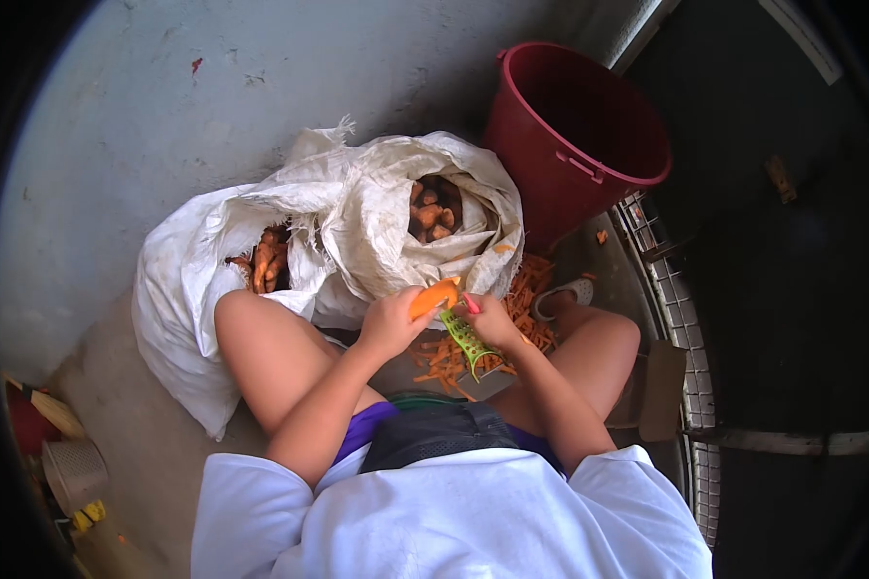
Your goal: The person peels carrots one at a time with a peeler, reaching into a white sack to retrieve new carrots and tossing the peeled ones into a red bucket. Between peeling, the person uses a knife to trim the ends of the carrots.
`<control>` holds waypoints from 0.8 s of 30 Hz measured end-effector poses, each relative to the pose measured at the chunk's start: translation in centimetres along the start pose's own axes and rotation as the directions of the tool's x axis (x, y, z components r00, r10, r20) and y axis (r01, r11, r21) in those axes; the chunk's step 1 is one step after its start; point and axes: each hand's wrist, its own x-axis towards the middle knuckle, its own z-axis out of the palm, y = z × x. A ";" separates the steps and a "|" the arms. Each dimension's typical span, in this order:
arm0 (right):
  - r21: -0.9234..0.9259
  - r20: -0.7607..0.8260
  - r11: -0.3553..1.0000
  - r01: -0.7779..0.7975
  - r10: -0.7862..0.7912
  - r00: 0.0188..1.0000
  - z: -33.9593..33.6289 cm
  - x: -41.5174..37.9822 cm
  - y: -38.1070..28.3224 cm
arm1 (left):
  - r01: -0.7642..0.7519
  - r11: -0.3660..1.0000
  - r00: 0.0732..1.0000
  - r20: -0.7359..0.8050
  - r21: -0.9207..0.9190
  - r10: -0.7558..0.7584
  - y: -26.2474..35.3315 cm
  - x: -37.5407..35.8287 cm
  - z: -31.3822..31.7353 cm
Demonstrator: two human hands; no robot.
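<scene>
My left hand (393, 323) is closed around a bright orange carrot (436, 298), its peeled end pointing toward my other hand. In my right hand (493, 325) is a peeler with a pink handle (471, 304), held right at the carrot's end. A light green strip full of holes (467, 341) slants down just below the right fingers; what it belongs to is partly hidden. Orange peelings (444, 363) lie in a heap on the floor beneath both hands, spreading back toward the sacks.
Two white woven sacks (179, 280) of reddish-brown roots (433, 210) stand in front of my legs against the grey wall. Behind them on the right is a large dark red tub (517, 140). A metal grille (681, 314) runs along the right; a grey perforated container (74, 473) sits at lower left.
</scene>
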 end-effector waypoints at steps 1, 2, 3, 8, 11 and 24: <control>-0.055 -0.011 0.996 -0.069 0.069 0.998 0.1 0.1 0.0 | 0.000 1.000 1.000 -0.002 -0.002 0.000 0.1 0.0 0.1; -0.108 -0.027 0.984 -0.140 0.138 0.990 0.1 0.4 0.1 | -0.056 0.996 0.998 -0.015 -0.070 0.055 0.4 -0.1 0.1; -0.158 -0.045 0.965 -0.211 0.206 0.978 0.0 0.5 0.4 | -0.111 0.984 0.994 -0.030 -0.138 0.107 1.1 -0.1 -0.2; -0.150 -0.001 0.979 -0.135 0.137 0.991 1.9 2.1 6.8 | -0.403 0.857 0.915 -0.130 -0.320 0.382 4.1 0.2 -1.0; 0.185 0.096 0.981 -0.053 0.035 0.995 4.4 1.8 5.2 | -0.278 0.915 0.961 -0.095 -0.292 0.261 1.9 -0.7 1.5; 0.664 0.123 0.717 -0.212 0.175 0.977 1.2 0.5 0.5 | 0.215 0.764 0.972 0.206 -0.609 -0.110 -0.3 0.2 -0.6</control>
